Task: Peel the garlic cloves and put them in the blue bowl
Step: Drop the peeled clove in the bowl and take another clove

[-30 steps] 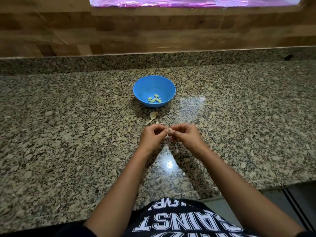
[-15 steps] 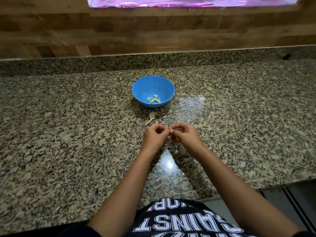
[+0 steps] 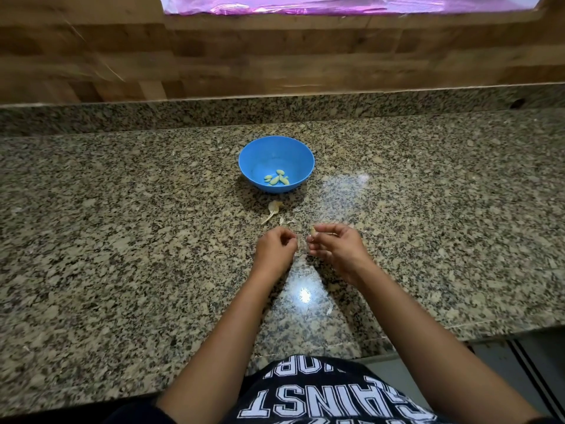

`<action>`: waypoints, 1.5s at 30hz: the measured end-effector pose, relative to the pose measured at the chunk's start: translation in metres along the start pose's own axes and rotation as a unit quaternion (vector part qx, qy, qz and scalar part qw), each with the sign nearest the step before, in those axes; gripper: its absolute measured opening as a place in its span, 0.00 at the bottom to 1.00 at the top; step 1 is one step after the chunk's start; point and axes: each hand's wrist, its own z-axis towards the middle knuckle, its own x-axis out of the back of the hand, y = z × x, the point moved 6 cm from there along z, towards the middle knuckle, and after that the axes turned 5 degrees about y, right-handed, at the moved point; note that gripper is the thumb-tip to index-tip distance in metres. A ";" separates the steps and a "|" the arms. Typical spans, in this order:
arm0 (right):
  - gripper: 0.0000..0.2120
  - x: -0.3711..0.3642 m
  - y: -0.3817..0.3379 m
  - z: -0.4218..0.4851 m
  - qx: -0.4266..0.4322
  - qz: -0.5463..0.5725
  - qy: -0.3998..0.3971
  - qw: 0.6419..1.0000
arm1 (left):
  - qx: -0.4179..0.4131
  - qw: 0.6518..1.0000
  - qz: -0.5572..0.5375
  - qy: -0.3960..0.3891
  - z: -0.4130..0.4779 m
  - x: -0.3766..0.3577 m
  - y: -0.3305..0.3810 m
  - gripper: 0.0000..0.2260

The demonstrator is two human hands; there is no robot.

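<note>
Pinches a garlic clove [image 3: 312,231] with the fingers of the right hand [image 3: 336,249], nips a papery skin strip [image 3: 301,244] with the curled fingers of the left hand [image 3: 273,250], low over the counter [image 3: 122,240], near the blue bowl [image 3: 250,160] of peeled cloves [image 3: 276,178].

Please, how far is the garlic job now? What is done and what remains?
Done: a few peeled cloves lie in the blue bowl, and loose skin lies on the counter before it. In hand: the right hand pinches one clove; the left hand seems to pinch a strip of skin beside it. Left: finish this clove and drop it in the bowl. No other unpeeled garlic shows.
</note>
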 end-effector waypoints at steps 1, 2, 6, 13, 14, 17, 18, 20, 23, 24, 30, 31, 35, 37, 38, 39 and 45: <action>0.06 0.000 -0.001 -0.001 0.008 -0.016 0.002 1.000 | 0.004 1.000 -0.003 -0.003 0.000 0.000 0.000 0.05; 0.05 0.000 -0.002 -0.002 0.016 -0.031 0.004 0.999 | 0.007 1.000 -0.008 -0.007 0.000 0.000 0.001 0.06; 0.05 -0.001 -0.005 -0.003 0.031 -0.059 0.012 0.998 | -0.032 0.999 -0.004 -0.019 -0.001 -0.002 0.008 0.08; 0.05 -0.005 -0.010 -0.008 0.041 -0.099 -0.009 0.994 | -0.063 0.997 -0.033 0.000 0.001 0.000 0.011 0.05; 0.05 -0.005 -0.010 -0.008 0.047 -0.112 -0.010 0.993 | -0.062 0.997 -0.039 -0.004 0.000 0.000 0.010 0.04; 0.03 -0.007 -0.013 -0.008 0.063 -0.147 -0.020 0.987 | -0.052 0.996 -0.063 -0.025 -0.001 0.000 0.008 0.04; 0.03 -0.007 -0.013 -0.008 0.067 -0.153 -0.023 0.986 | -0.049 0.996 -0.068 -0.031 0.000 0.000 0.007 0.04; 0.04 -0.007 -0.014 -0.008 0.069 -0.161 -0.027 0.984 | -0.045 0.995 -0.074 -0.044 0.000 0.000 0.007 0.03; 0.05 -0.006 -0.015 -0.008 0.068 -0.178 -0.039 0.981 | -0.036 0.993 -0.087 -0.066 0.000 -0.001 0.006 0.03; 0.05 -0.006 -0.015 -0.008 0.067 -0.185 -0.046 0.979 | -0.035 0.993 -0.088 -0.073 -0.001 -0.001 0.006 0.03; 0.05 -0.004 -0.014 -0.009 0.048 -0.187 -0.062 0.979 | -0.042 0.994 -0.065 -0.073 -0.002 0.000 0.007 0.03; 0.05 -0.004 -0.014 -0.010 0.046 -0.186 -0.063 0.979 | -0.042 0.995 -0.064 -0.068 -0.002 0.001 0.007 0.03; 0.07 -0.009 -0.012 -0.010 0.043 -0.184 -0.084 0.978 | -0.043 0.997 -0.058 -0.038 -0.003 0.003 0.010 0.02; 0.08 -0.012 -0.012 -0.011 0.053 -0.188 -0.085 0.977 | -0.036 0.997 -0.057 -0.026 -0.002 0.002 0.009 0.01; 0.08 -0.012 -0.013 -0.011 0.061 -0.186 -0.078 0.978 | -0.028 0.997 -0.061 -0.022 -0.001 0.002 0.008 0.01; 0.07 -0.012 -0.014 -0.011 0.068 -0.177 -0.065 0.980 | -0.020 0.997 -0.068 -0.019 0.000 0.002 0.007 0.01; 0.07 -0.008 -0.012 -0.008 0.017 -0.024 -0.056 0.998 | -0.013 0.999 -0.030 -0.015 -0.003 0.001 0.005 0.02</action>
